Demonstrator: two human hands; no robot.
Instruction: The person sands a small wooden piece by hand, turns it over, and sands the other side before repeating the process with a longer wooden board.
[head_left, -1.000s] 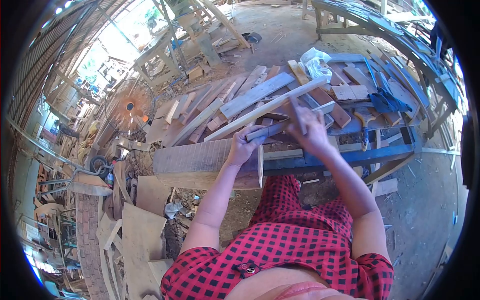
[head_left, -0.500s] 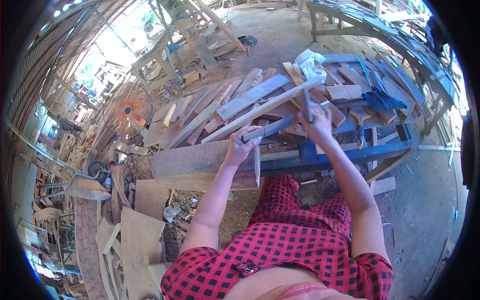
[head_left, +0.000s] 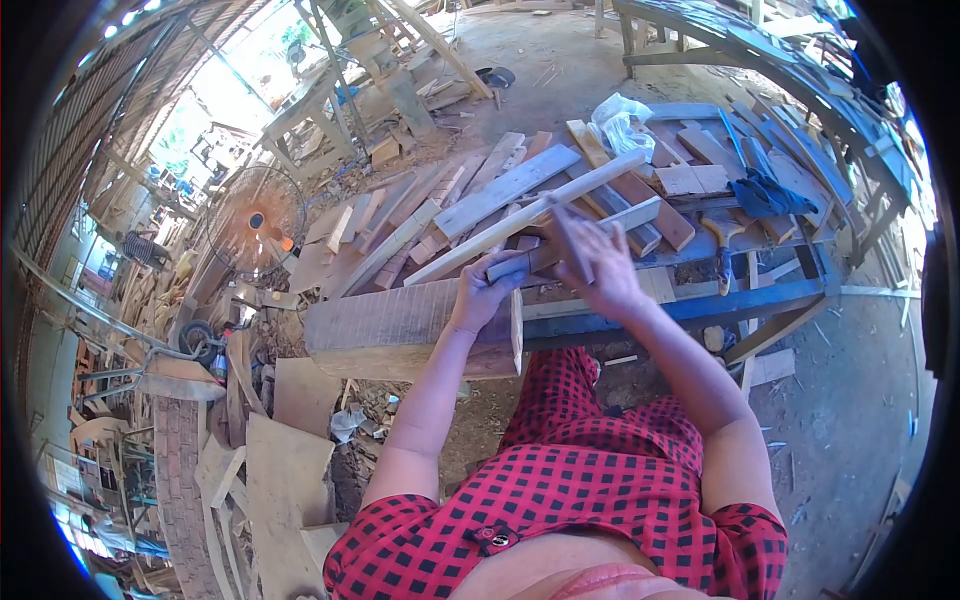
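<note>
My left hand [head_left: 482, 298] is closed around the near end of a narrow wood strip [head_left: 636, 214], which slants up to the right over the workbench. My right hand [head_left: 614, 278] grips a flat brown block [head_left: 572, 240], whose face lies across the strip at its middle. The exact kind of block is hard to make out, and it hides part of the strip. Just below my left hand is a thick wooden beam [head_left: 390, 318]. Behind the strip, a long pale batten [head_left: 500, 232] rests on a pile of boards.
A blue-edged bench frame [head_left: 690, 303] holds many loose boards, a clear plastic bag [head_left: 622, 122], a blue cloth [head_left: 770, 195] and a wooden-handled brush [head_left: 722, 240]. At left stand a round fan [head_left: 256, 220] and a wheelbarrow [head_left: 175, 378]. Another long bench [head_left: 740, 58] is at upper right.
My right hand with the block has moved left and slightly down along the strip, nearer my left hand. The left hand keeps its hold in almost the same place.
</note>
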